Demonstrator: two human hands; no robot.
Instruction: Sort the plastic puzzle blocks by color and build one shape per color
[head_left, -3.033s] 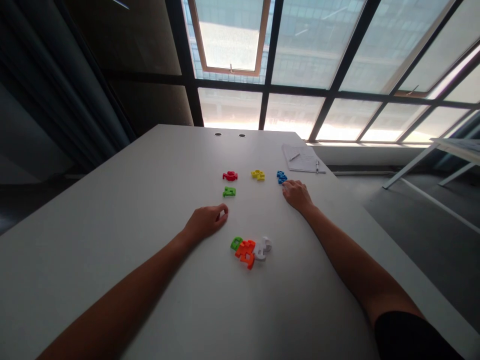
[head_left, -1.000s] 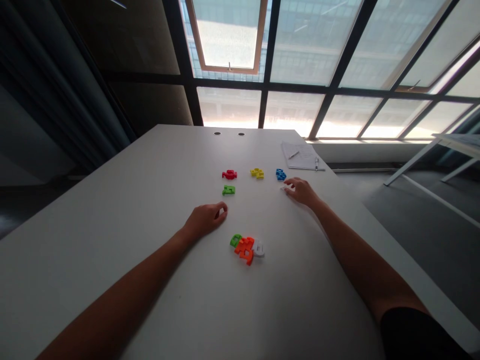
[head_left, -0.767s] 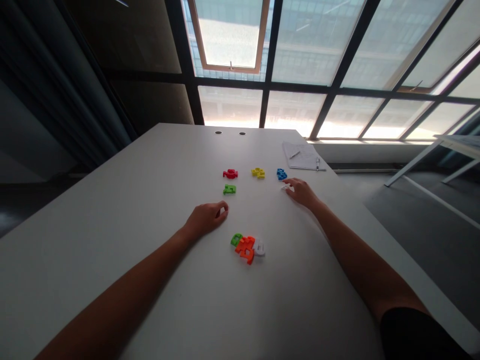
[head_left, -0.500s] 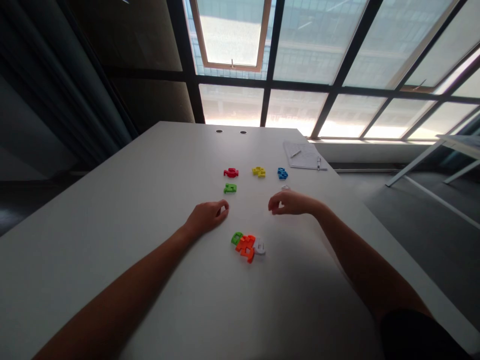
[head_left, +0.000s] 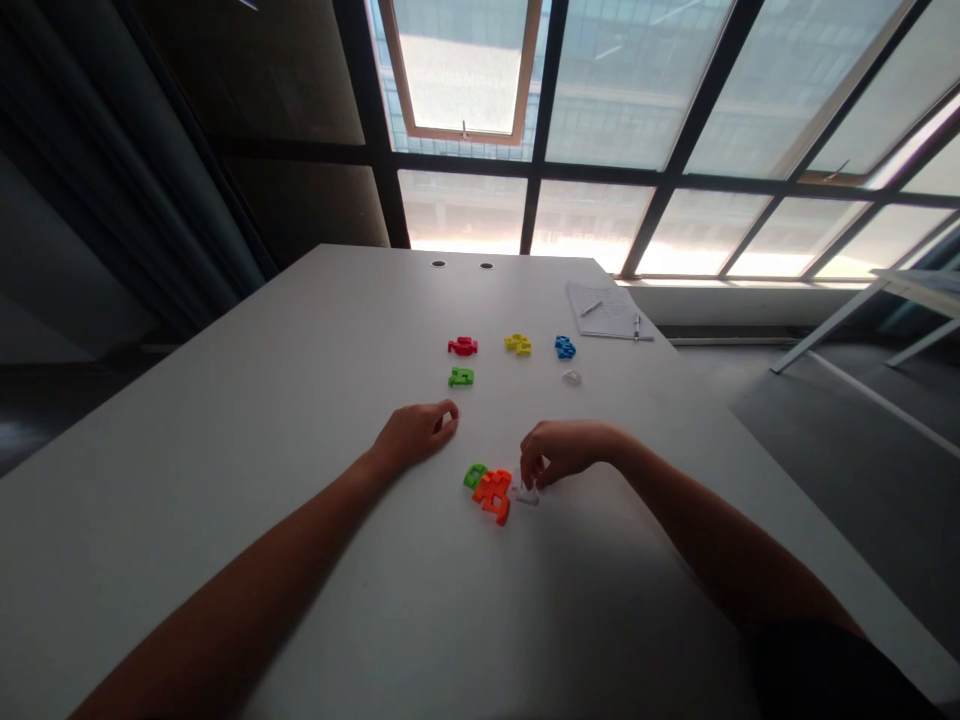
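My right hand (head_left: pixel 562 452) has its fingertips pinched on a white piece (head_left: pixel 528 495) at the right side of a small cluster. Orange pieces (head_left: pixel 492 490) lie in the middle of that cluster, with a green piece (head_left: pixel 474 475) at their upper left. My left hand (head_left: pixel 418 434) rests on the table left of the cluster, fingers curled with thumb and forefinger together; nothing shows in it. Farther back lie red pieces (head_left: pixel 463 346), yellow pieces (head_left: pixel 517 345), blue pieces (head_left: pixel 565 347), another green piece (head_left: pixel 461 377) and a small white piece (head_left: pixel 572 377).
The white table (head_left: pixel 300 330) reaches toward the windows. Papers (head_left: pixel 609 310) with pens on them lie at its back right edge. Two round inserts sit near the far edge. A second table (head_left: pixel 922 290) stands at the right.
My right hand has moved down and left from beside the small white piece to the cluster. The white piece there has shifted slightly right. My left hand has not visibly moved.
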